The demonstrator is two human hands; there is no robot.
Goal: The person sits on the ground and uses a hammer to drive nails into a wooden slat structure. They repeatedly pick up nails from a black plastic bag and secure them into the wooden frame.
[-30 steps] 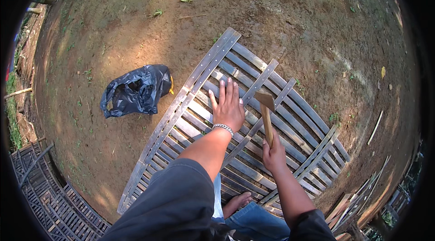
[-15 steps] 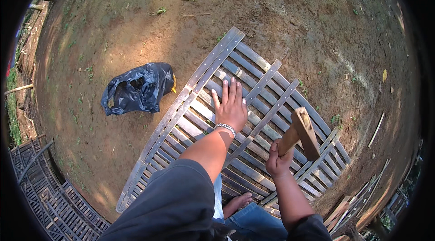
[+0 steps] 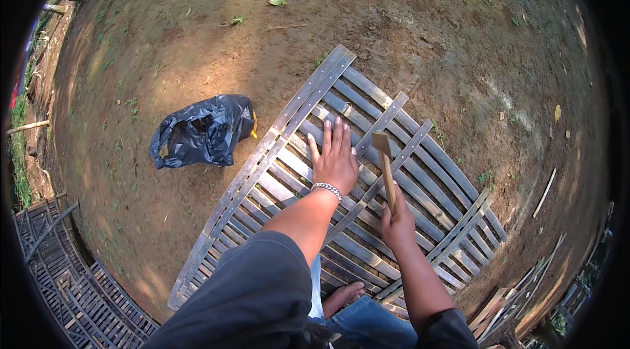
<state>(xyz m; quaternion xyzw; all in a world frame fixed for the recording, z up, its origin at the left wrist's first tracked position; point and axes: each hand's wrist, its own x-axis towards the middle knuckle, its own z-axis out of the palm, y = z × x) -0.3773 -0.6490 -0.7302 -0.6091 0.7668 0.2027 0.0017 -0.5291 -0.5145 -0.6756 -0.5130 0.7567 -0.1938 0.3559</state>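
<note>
My left hand [image 3: 335, 165], with a chain bracelet at the wrist, lies flat on a bamboo slat panel [image 3: 289, 107], fingers stretched out and holding nothing. To its right, my right hand [image 3: 398, 225] is wrapped round the wooden handle of a hatchet [image 3: 387, 175]. The hatchet's brownish head points away from me, low over a crosspiece of the panel; whether it touches cannot be told. The panel lies on the ground with long slats, several crosspieces and a nailed double strip along its left edge.
A black plastic bag [image 3: 209, 132] sits on the dirt left of the panel. My bare foot [image 3: 342, 298] is at its near edge. Another slatted panel [image 3: 79, 277] is at lower left. Thin strips of wood [image 3: 525, 283] lie at lower right.
The hatchet has swung down and to the left, from raised above the right side to low over the panel's middle. My left hand has stayed in place.
</note>
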